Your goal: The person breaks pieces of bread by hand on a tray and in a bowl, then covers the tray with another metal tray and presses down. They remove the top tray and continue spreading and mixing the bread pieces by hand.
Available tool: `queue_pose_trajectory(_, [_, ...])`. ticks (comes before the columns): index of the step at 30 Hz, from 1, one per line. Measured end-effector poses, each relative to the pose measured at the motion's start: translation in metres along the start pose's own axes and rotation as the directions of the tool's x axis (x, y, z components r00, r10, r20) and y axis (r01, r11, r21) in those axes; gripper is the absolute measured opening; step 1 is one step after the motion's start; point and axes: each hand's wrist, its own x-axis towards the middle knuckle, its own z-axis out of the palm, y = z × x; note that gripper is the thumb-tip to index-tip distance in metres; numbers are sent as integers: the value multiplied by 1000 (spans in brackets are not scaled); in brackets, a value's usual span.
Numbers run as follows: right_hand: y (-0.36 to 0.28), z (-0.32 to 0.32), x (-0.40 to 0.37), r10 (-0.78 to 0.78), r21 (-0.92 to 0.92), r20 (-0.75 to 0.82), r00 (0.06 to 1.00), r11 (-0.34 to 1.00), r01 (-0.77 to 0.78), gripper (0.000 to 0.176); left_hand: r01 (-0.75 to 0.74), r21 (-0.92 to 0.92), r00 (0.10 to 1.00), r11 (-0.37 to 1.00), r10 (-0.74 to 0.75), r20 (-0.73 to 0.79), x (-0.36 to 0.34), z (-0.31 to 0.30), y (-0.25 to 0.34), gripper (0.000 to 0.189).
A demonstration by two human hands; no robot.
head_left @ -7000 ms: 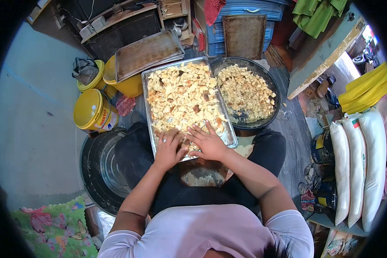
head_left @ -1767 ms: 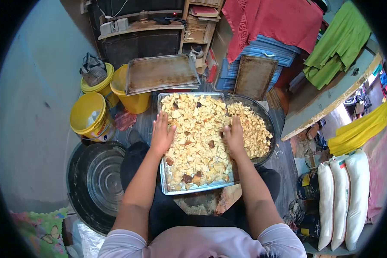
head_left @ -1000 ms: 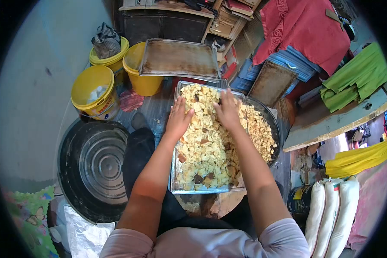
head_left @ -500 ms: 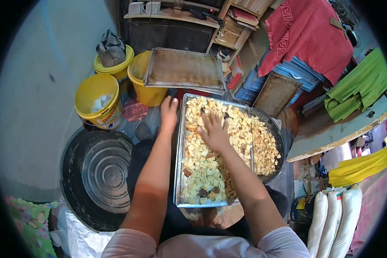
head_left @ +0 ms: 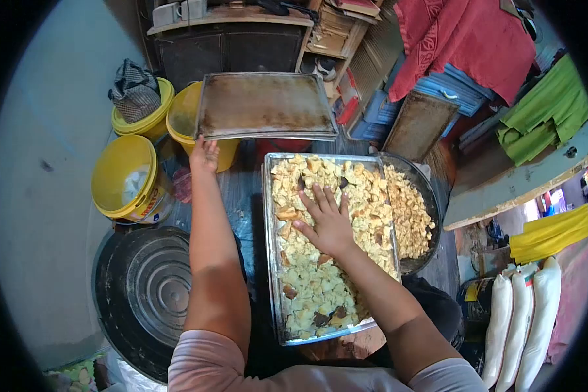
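Observation:
My right hand (head_left: 330,225) lies with spread fingers on pale yellow, chunky bread-like pieces (head_left: 313,281) that fill a metal baking tray (head_left: 266,228). Some browned bits show among them. My left hand (head_left: 204,155) is stretched out to the front left corner of a second, bare baking tray (head_left: 261,104), its fingertips right at that corner and its fingers not closed. This browned tray rests over a yellow bucket (head_left: 184,108). To the right, a round dark pan (head_left: 434,209) holds similar, smaller pieces, partly hidden by the filled tray.
Another yellow bucket (head_left: 121,173) and a lidded one with a checked bag (head_left: 135,95) stand at the left. Below them is a large black tub (head_left: 153,287). White rolled sacks (head_left: 522,320) lean at the lower right, near a board with green cloth (head_left: 545,121).
My left hand has moved left and away from the filled tray to the bare tray's corner. My right hand stays on the pieces, slightly lower. The camera view has shifted.

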Motion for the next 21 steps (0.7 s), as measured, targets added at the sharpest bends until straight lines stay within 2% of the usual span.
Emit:
queue_pose_trajectory(1, [-1, 1, 0, -2, -13, -3, 1000, 1000, 2, 69, 6, 8, 1000, 1000, -6, -1, -5, 8, 4, 43])
queue_pose_trajectory(3, [-2, 1, -1, 6, -6, 3, 1000, 1000, -6, 70, 73, 136, 996, 988, -78, 32, -11, 25, 14, 57])
queue_pose_trajectory(4, [-2, 0, 0, 5, -7, 6, 1000, 1000, -5, 70, 75, 238, 996, 968, -61, -67, -13, 31, 16, 67])
queue_pose_trajectory(5, [-2, -2, 1, 9, -8, -1, 1000, 1000, -9, 70, 73, 240, 996, 968, -61, -59, -11, 33, 17, 67])
queue_pose_trajectory(7, [-2, -4, -1, 11, 8, 20, 1000, 1000, -11, 70, 45, 169, 994, 985, -28, -103, 17, 19, 12, 42])
queue_pose_trajectory(8, [-2, -4, 0, 19, 9, 16, 1000, 1000, -19, 70, 37, 70, 999, 997, -37, -4, 38, 3, 8, 39])
queue_pose_trajectory(12, [-1, -5, -1, 13, 39, 15, 1000, 999, -13, 70, -24, 123, 996, 992, 34, -80, 21, 26, 12, 28])
queue_pose_trajectory(13, [-1, -5, -1, 7, 48, 9, 1000, 999, -8, 70, -23, 126, 996, 992, 33, -78, 22, 27, 10, 28])
queue_pose_trajectory(15, [-1, -3, -2, 9, 51, 10, 1000, 999, -9, 71, -162, 375, 978, 913, 200, -66, 24, 28, 9, 45])
queue_pose_trajectory(16, [-1, -3, -1, 5, 50, 8, 1000, 999, -6, 71, -166, 375, 976, 912, 206, -69, 44, 17, 7, 45])
queue_pose_trajectory(17, [-2, -2, 0, 1, 51, 9, 1000, 999, -2, 71, -295, 695, 875, 656, 477, -78, 62, 4, 4, 55])
queue_pose_trajectory(18, [-2, -3, -1, 12, 34, 36, 999, 999, -13, 72, -302, 910, 719, 285, 695, 21, 77, -4, 0, 67])
queue_pose_trajectory(19, [-1, -3, 0, 25, 15, 62, 998, 1000, -26, 73, -303, 908, 720, 288, 694, 20, 64, 2, 6, 67])
queue_pose_trajectory(21, [0, -3, -1, 21, 16, 48, 999, 1000, -22, 72, -175, 983, 852, 61, 510, 120, 30, 8, 25, 70])
